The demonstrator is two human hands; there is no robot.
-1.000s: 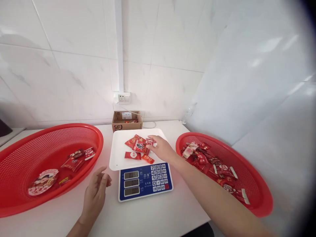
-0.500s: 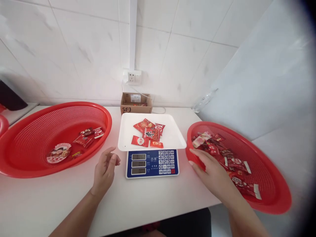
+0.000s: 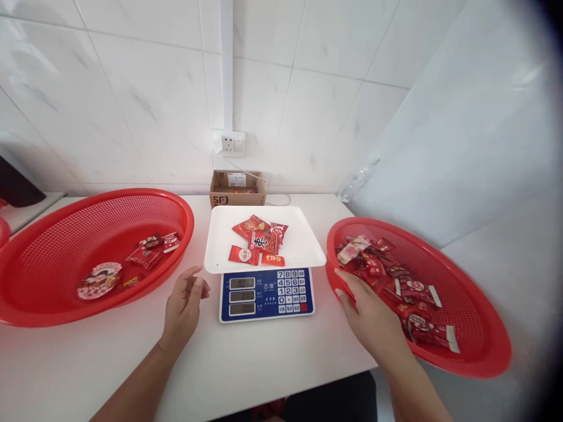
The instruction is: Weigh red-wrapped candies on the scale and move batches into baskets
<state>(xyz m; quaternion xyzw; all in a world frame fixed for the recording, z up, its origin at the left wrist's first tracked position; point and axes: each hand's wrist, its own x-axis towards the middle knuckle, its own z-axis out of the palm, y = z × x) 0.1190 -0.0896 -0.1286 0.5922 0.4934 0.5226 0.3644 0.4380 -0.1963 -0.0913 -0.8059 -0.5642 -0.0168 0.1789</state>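
Observation:
A digital scale (image 3: 267, 295) stands on the table with a white tray (image 3: 303, 234) on top. Several red snack packets (image 3: 264, 240) lie in the middle of that tray. My left hand (image 3: 185, 305) hovers at the scale's left side, fingers loosely bent and apart, holding nothing. On the other side, my right hand (image 3: 373, 316) rests at the near rim of the right red basket (image 3: 475, 328), fingers extended and thumb apart, with no packet visible in it. Several wrapped snacks (image 3: 413, 290) fill part of this basket; my hand hides some of its rim.
At the left is another red basket (image 3: 39, 258) holding several packets and a round printed piece (image 3: 100, 280). A small cardboard box (image 3: 237, 199) sits behind the tray against the tiled wall, under a socket (image 3: 229, 143). Clear plastic (image 3: 358, 180) lies at the back right corner.
The view has shifted slightly, so everything appears a little further left. Both hands keep nearly the same places, and the packets on the tray have not moved.

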